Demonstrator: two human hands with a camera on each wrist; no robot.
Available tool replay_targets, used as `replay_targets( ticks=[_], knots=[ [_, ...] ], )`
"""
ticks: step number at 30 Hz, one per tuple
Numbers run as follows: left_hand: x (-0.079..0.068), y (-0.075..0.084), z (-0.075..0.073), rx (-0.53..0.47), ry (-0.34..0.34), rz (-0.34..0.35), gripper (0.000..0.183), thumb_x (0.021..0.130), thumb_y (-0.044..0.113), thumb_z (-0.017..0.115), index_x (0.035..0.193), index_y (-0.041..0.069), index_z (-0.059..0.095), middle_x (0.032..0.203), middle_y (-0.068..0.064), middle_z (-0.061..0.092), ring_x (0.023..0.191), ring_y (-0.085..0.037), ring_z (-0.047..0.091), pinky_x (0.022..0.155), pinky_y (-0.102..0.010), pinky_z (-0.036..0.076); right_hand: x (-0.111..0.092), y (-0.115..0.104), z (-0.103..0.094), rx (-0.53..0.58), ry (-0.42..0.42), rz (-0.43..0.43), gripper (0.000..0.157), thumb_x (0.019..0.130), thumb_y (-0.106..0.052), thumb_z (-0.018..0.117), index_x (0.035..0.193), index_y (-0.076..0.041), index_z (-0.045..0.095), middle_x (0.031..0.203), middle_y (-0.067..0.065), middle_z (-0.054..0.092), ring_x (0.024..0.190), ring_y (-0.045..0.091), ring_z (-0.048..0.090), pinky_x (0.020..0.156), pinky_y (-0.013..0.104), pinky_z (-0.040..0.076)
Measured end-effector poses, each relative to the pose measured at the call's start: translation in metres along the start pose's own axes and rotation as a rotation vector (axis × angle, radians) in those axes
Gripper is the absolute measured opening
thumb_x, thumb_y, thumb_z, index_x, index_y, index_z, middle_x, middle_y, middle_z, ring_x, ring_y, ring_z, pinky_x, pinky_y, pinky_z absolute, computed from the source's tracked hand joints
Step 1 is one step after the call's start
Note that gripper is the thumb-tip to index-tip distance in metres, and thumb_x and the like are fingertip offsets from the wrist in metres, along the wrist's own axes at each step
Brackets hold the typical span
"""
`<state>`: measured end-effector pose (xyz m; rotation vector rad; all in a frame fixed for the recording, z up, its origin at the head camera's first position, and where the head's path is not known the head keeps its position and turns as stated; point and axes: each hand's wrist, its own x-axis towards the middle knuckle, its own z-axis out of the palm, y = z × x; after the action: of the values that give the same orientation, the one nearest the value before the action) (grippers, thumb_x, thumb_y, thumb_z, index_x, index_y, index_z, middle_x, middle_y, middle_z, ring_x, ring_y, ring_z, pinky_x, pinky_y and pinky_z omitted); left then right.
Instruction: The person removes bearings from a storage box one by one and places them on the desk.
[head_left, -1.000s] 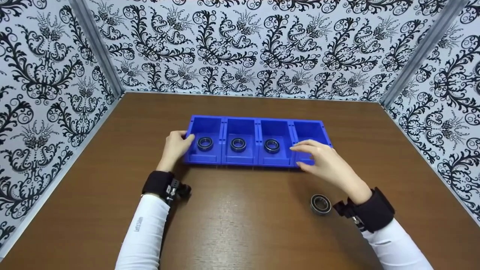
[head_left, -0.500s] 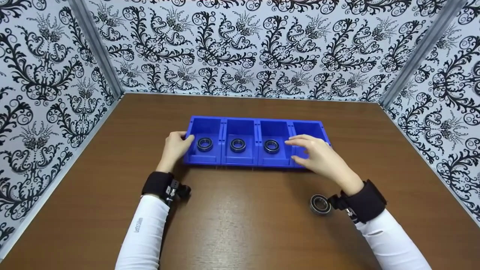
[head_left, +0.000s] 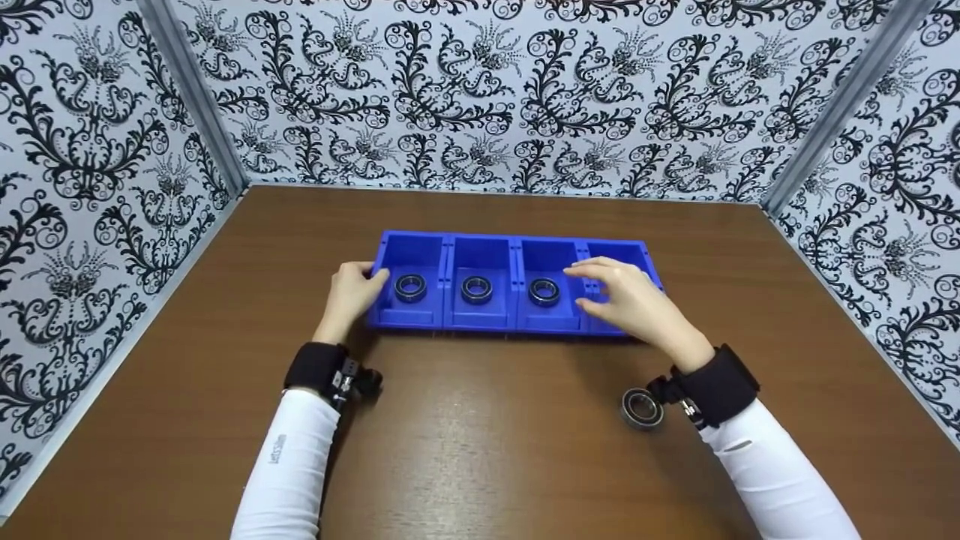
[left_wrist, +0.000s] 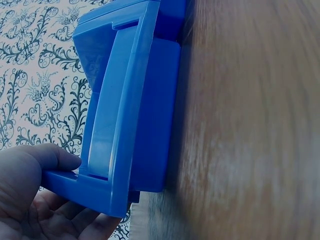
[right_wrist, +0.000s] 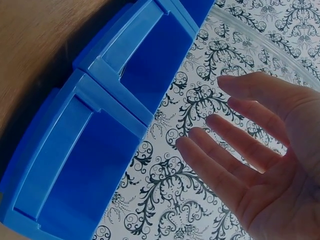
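A blue tray of several joined bins stands on the table. One ball bearing lies in each of its three left bins: a left bearing, a middle bearing and a right bearing. My left hand grips the tray's left wall, thumb over the rim and fingers underneath, as the left wrist view shows. Above the rightmost bin hovers my right hand, fingers loosely bent, thumb apart, holding nothing. It partly hides that bin. Another bearing lies on the table below my right wrist.
The brown wooden table extends around the tray. Patterned panels enclose it at the back and both sides, with grey corner posts. The right wrist camera is close to the loose bearing in the head view.
My right hand has drifted left and slightly away from me, over the divider by the rightmost bin. The left hand, the tray and the bearings have stayed in place.
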<state>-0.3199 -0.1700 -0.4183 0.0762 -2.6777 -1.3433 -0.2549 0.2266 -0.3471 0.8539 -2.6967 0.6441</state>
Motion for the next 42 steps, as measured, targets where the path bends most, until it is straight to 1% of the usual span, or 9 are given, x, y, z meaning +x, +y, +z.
replay_targets(
  ticks=[4, 11, 14, 16, 19, 30, 35, 38, 42],
  knots=[
    [0.0, 0.0, 0.0, 0.003, 0.005, 0.004, 0.039, 0.096, 0.021, 0.056, 0.123, -0.002, 0.072, 0.116, -0.022, 0.072, 0.098, -0.027, 0.062, 0.093, -0.041, 0.052, 0.005, 0.002, 0.002, 0.001, -0.004, 0.009, 0.043, 0.086, -0.003, 0.076, 0.128, 0.002, 0.068, 0.131, 0.023, 0.068, 0.128, 0.041, 0.061, 0.108, 0.054, 0.049],
    [-0.002, -0.001, 0.001, -0.012, 0.003, -0.013, 0.038, 0.097, 0.021, 0.056, 0.121, -0.002, 0.073, 0.114, -0.021, 0.073, 0.097, -0.025, 0.062, 0.09, -0.037, 0.052, 0.012, 0.004, 0.003, 0.015, -0.02, 0.037, 0.044, 0.087, -0.003, 0.075, 0.13, 0.001, 0.068, 0.134, 0.023, 0.067, 0.13, 0.041, 0.06, 0.104, 0.054, 0.051],
    [-0.003, 0.0, 0.001, 0.003, 0.021, 0.004, 0.032, 0.095, 0.02, 0.057, 0.11, -0.001, 0.076, 0.098, -0.014, 0.073, 0.089, -0.023, 0.06, 0.081, -0.031, 0.049, 0.015, 0.005, 0.004, 0.014, -0.016, 0.041, 0.044, 0.086, -0.004, 0.076, 0.129, 0.001, 0.068, 0.132, 0.023, 0.068, 0.128, 0.041, 0.062, 0.107, 0.056, 0.049],
    [-0.002, 0.0, 0.001, 0.008, 0.033, 0.017, 0.028, 0.094, 0.02, 0.057, 0.101, -0.001, 0.076, 0.086, -0.009, 0.068, 0.083, -0.021, 0.057, 0.074, -0.028, 0.044, 0.017, 0.006, 0.004, 0.017, -0.011, 0.041, 0.044, 0.086, -0.004, 0.077, 0.129, 0.002, 0.068, 0.131, 0.022, 0.069, 0.127, 0.041, 0.062, 0.108, 0.056, 0.048],
    [-0.001, 0.001, 0.001, 0.01, 0.042, 0.029, 0.025, 0.093, 0.019, 0.058, 0.094, 0.0, 0.074, 0.078, -0.003, 0.061, 0.078, -0.02, 0.053, 0.069, -0.025, 0.04, 0.02, 0.006, 0.004, 0.025, -0.012, 0.046, 0.044, 0.086, -0.005, 0.077, 0.128, 0.002, 0.068, 0.131, 0.023, 0.069, 0.126, 0.041, 0.063, 0.106, 0.055, 0.05],
    [-0.001, 0.0, -0.001, 0.011, 0.029, 0.008, 0.029, 0.095, 0.02, 0.057, 0.104, 0.0, 0.076, 0.089, -0.009, 0.067, 0.086, -0.023, 0.057, 0.074, -0.026, 0.042, 0.035, 0.007, 0.004, 0.042, -0.077, 0.073, 0.045, 0.088, -0.007, 0.076, 0.131, 0.001, 0.067, 0.135, 0.02, 0.067, 0.126, 0.039, 0.063, 0.108, 0.054, 0.049],
    [-0.001, 0.001, 0.0, 0.01, 0.023, 0.004, 0.031, 0.095, 0.021, 0.057, 0.107, 0.0, 0.076, 0.094, -0.012, 0.069, 0.088, -0.023, 0.058, 0.076, -0.027, 0.043, 0.041, 0.008, 0.006, 0.041, -0.086, 0.052, 0.043, 0.087, -0.004, 0.075, 0.129, 0.002, 0.067, 0.133, 0.021, 0.068, 0.128, 0.04, 0.061, 0.11, 0.054, 0.047],
    [-0.001, 0.001, 0.0, 0.01, 0.023, 0.006, 0.031, 0.095, 0.021, 0.057, 0.108, 0.0, 0.076, 0.094, -0.012, 0.069, 0.088, -0.023, 0.058, 0.076, -0.027, 0.044, 0.044, 0.008, 0.007, 0.053, -0.1, 0.063, 0.044, 0.087, -0.004, 0.075, 0.13, 0.002, 0.067, 0.134, 0.021, 0.067, 0.128, 0.04, 0.061, 0.109, 0.054, 0.048],
    [-0.001, 0.002, 0.0, 0.021, 0.021, 0.008, 0.034, 0.095, 0.02, 0.057, 0.116, 0.001, 0.076, 0.102, -0.016, 0.071, 0.09, -0.024, 0.06, 0.079, -0.03, 0.047, 0.047, 0.01, 0.01, 0.061, -0.123, 0.089, 0.046, 0.087, -0.005, 0.075, 0.131, 0.002, 0.066, 0.136, 0.022, 0.066, 0.129, 0.04, 0.061, 0.11, 0.054, 0.047]
  ],
)
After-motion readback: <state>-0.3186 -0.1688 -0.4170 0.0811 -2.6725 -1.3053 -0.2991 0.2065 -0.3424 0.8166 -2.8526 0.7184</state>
